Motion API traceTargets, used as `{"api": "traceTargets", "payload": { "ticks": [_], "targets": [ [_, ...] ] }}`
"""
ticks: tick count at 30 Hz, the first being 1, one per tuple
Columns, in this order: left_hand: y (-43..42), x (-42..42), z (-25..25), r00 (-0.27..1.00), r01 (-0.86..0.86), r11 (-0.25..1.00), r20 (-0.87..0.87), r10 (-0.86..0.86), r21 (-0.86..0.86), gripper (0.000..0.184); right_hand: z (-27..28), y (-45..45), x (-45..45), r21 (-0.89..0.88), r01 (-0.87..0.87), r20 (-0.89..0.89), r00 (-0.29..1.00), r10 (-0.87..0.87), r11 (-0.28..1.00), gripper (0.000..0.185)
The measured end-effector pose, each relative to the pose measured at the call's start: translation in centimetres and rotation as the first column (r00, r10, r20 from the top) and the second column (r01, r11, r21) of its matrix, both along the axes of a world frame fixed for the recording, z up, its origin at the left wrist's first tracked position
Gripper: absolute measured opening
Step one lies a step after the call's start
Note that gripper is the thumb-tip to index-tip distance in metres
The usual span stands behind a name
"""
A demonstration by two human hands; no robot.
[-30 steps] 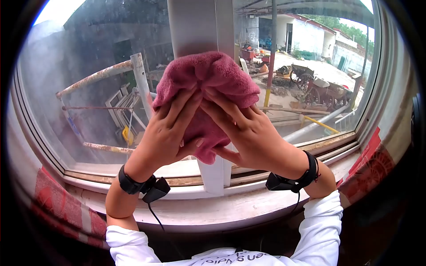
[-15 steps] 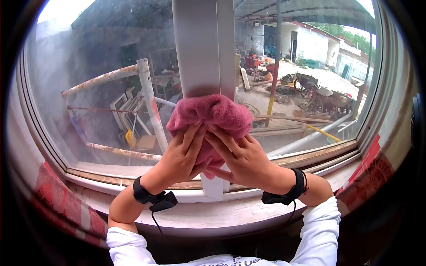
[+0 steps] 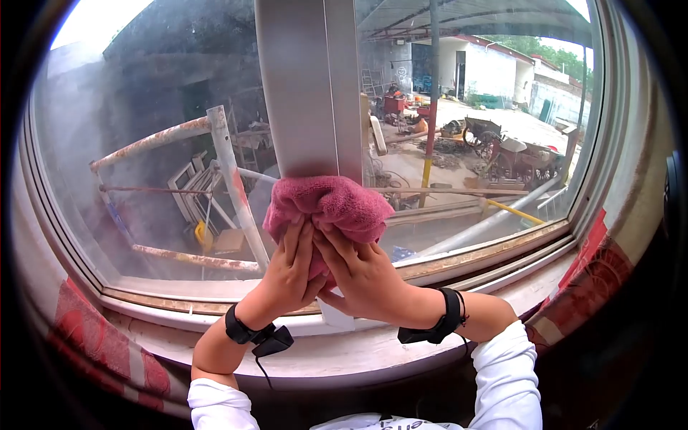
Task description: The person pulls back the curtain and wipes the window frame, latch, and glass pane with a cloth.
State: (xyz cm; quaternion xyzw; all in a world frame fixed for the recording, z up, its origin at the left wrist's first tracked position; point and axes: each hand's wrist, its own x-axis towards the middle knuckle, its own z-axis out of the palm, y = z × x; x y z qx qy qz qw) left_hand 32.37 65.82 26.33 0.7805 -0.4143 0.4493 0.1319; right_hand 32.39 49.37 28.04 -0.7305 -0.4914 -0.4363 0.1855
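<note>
A folded pink cloth (image 3: 326,204) lies against the lower part of the grey upright window post (image 3: 301,93). My left hand (image 3: 287,269) presses on it from the left, fingers pointing up. From the right, my right hand (image 3: 362,276) grips the same cloth, its fingertips close to those of the left. The cloth bulges above both hands and hides the post behind it. Each wrist wears a black strap with a small black device.
Glass panes (image 3: 172,79) stand on both sides of the post, with a rusty metal frame (image 3: 229,179) and carts (image 3: 527,158) beyond them. Below runs a pale sill (image 3: 330,355). Red patterned fabric (image 3: 97,330) hangs at both sides.
Both hands and the cloth have moved down the post, and lately slightly left in view. The hands have kept hold of the cloth and come closer together.
</note>
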Motion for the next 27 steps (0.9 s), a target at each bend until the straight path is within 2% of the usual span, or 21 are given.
{"api": "traceTargets", "payload": {
  "ticks": [2, 4, 6, 8, 12, 13, 16, 17, 18, 19, 21, 22, 24, 26, 27],
  "targets": [
    [0.2, 0.0, 0.2, 1.000, -0.006, 1.000, -0.005, 0.006, 0.005, 0.065, -0.2, -0.4, 0.4, -0.060, -0.013, -0.009, 1.000, 0.013, 0.998, 0.077],
    [-0.3, -0.1, 4.4, 0.996, -0.071, 0.997, 0.053, 0.070, 0.022, 0.065, 3.1, -0.5, 0.6, -0.018, -0.057, 0.013, 0.998, 0.057, 0.998, 0.078],
    [-0.4, -0.4, 9.5, 0.994, -0.069, 0.997, 0.087, 0.072, -0.038, 0.066, 8.2, -0.2, 0.5, 0.056, -0.126, 0.050, 0.991, 0.123, 0.991, 0.073],
    [-0.3, 0.1, 11.9, 0.999, 0.006, 0.992, 0.042, 0.000, -0.128, 0.067, 10.6, 0.5, 0.6, 0.123, -0.163, 0.113, 0.982, 0.150, 0.979, 0.071],
    [-1.0, 1.2, 9.8, 0.993, 0.007, 0.984, 0.121, 0.015, -0.179, 0.066, 7.7, 1.6, 0.2, 0.204, -0.115, 0.116, 0.989, 0.092, 0.972, 0.070],
    [-1.1, 0.7, 8.3, 0.991, -0.036, 0.988, 0.124, 0.055, -0.153, 0.065, 6.2, 1.4, 0.0, 0.194, -0.140, 0.022, 0.990, 0.138, 0.971, 0.069],
    [-0.4, 0.4, 2.5, 0.989, -0.103, 0.993, 0.101, 0.109, -0.056, 0.065, 1.3, 0.6, -1.4, 0.141, -0.070, -0.059, 0.995, 0.079, 0.988, 0.068],
    [-0.1, 0.1, 0.9, 0.990, -0.122, 0.992, 0.069, 0.124, -0.022, 0.066, -0.2, 0.2, -1.7, 0.071, -0.029, -0.094, 0.995, 0.035, 0.997, 0.068],
    [0.2, -0.2, -0.2, 0.989, -0.141, 0.990, 0.039, 0.140, 0.011, 0.067, -0.9, -0.3, -1.9, -0.002, 0.011, -0.125, 0.992, -0.011, 1.000, 0.067],
    [0.5, -0.3, -0.6, 0.990, -0.136, 0.991, 0.045, 0.136, 0.016, 0.067, -0.6, -1.2, -2.1, 0.004, 0.015, -0.120, 0.993, -0.015, 1.000, 0.067],
    [0.8, -0.5, -1.0, 0.978, -0.199, 0.977, 0.076, 0.193, 0.082, 0.067, 0.7, -3.4, -3.0, -0.101, -0.114, -0.139, 0.985, 0.099, 0.988, 0.059],
    [0.8, -0.6, -1.1, 0.978, -0.199, 0.976, 0.084, 0.192, 0.085, 0.067, 2.0, -4.5, -3.6, 0.007, -0.106, -0.222, 0.969, 0.105, 0.994, 0.038],
    [0.7, -0.6, -1.2, 0.972, -0.230, 0.970, 0.075, 0.224, 0.081, 0.065, 3.6, -6.9, -3.5, 0.297, -0.136, -0.403, 0.879, 0.254, 0.945, 0.022],
    [1.0, 0.1, -1.9, 0.972, -0.225, 0.972, 0.083, 0.219, 0.068, 0.065, 6.0, -7.6, -2.1, 0.543, -0.042, -0.398, 0.866, 0.301, 0.839, 0.015],
    [1.3, 0.4, -2.2, 0.961, -0.271, 0.953, 0.096, 0.260, 0.133, 0.063, 7.5, -7.9, -1.0, 0.519, -0.016, -0.479, 0.823, 0.306, 0.854, 0.019]
  ]
}}
